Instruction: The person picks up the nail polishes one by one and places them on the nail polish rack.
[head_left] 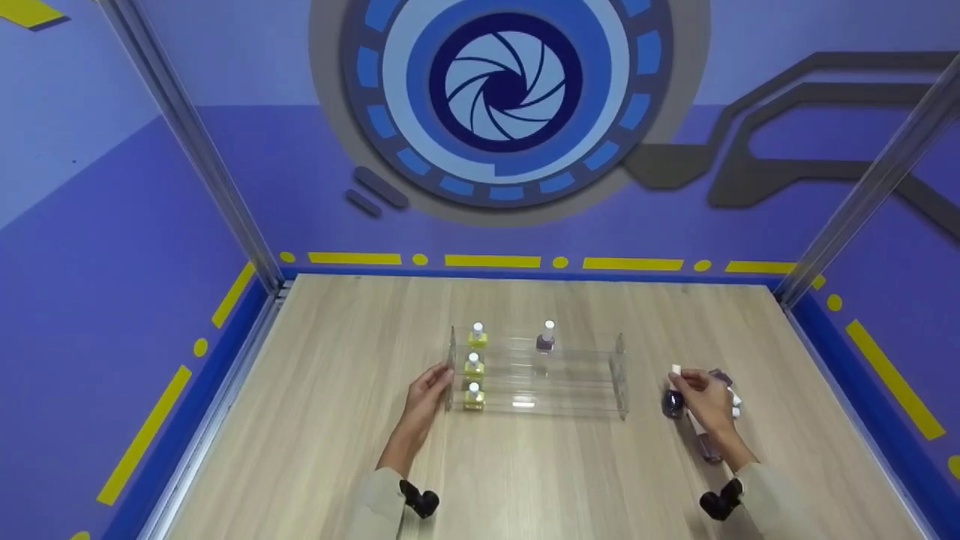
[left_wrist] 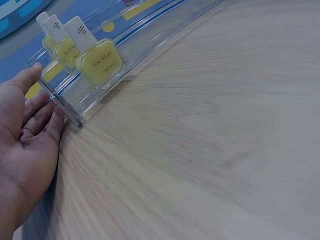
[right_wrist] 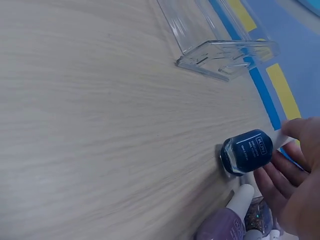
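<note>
A clear tiered display rack [head_left: 525,409] stands on the table. My left hand [head_left: 427,394] holds its left side panel [left_wrist: 62,105], the thumb at the panel's edge and the fingers against its outer side. Three yellow nail polish bottles [left_wrist: 102,64] with white caps stand in the rack's left end, one per tier. A purple nail polish bottle [head_left: 546,342] stands on the top tier, right of the middle. Right of the rack, my right hand [head_left: 709,401] pinches the white cap of a dark blue nail polish bottle [right_wrist: 247,152], held upright.
Beside and under my right hand lie more nail polish bottles: a purple one [right_wrist: 220,226] on its side, a glittery one [right_wrist: 258,215] and others partly hidden. Metal posts [head_left: 862,187] and printed walls enclose the wooden table [head_left: 337,337] at the back and sides.
</note>
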